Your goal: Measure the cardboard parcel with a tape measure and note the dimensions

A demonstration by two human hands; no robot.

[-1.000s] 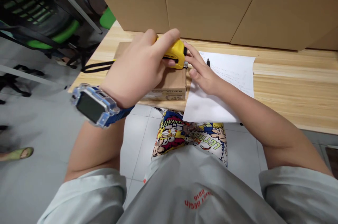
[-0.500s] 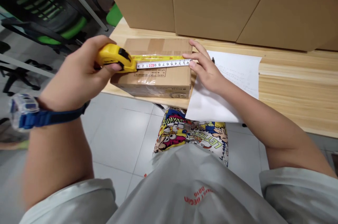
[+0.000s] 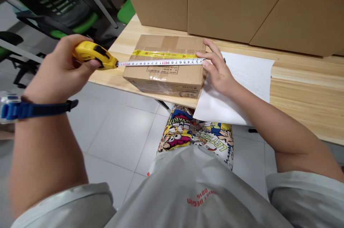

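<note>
On the wooden desk, the left hand is closed around a yellow tape measure, its blade stretched across the top of a cardboard box. The right hand, fingers loosely curved, pinches the blade's end at the box's right edge, beside a sheet of paper.

Pretty casual fit here: a pale grey tee with loose short sleeves and a small red print on the chest, something like "MUST BEGIN 0816", though it's upside down from this angle. Below that, loud comic-print shorts with cartoon figures in yellow, blue and red, plus some lettering. Behind the left hand there's a chunky clear-cased watch on a blue strap, cut off by the frame edge.
</note>
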